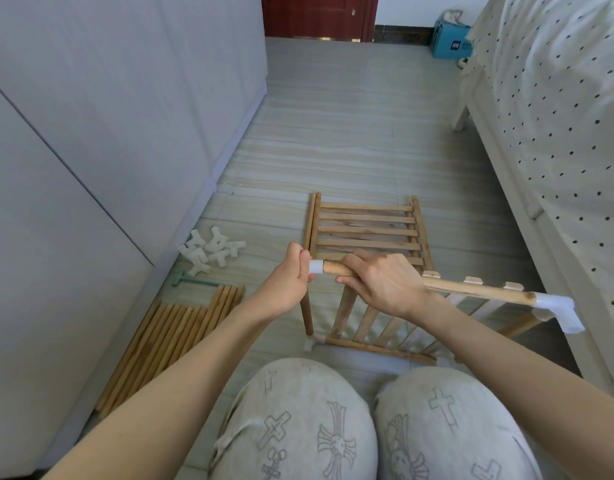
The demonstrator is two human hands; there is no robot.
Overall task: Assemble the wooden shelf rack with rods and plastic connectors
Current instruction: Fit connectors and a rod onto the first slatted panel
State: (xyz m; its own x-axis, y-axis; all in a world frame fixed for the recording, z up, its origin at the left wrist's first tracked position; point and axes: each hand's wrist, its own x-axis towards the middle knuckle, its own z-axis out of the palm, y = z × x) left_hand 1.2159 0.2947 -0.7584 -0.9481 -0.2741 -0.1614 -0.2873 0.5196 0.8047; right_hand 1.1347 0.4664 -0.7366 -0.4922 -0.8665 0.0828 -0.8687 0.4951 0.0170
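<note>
Right now, seen from the head camera, the person sits on the floor fitting a connector onto a rod. The left hand is curled round a white plastic connector, holding it at the rod's near end. The right hand is wrapped round the rod, whose far end already wears another connector. Below stands the half-built rack, with a slatted shelf lying beyond it. Spare connectors and loose rods wait by the wardrobe. Next, I'd judge, the end must be pushed straight in, squarely, with firm pressure.
</note>
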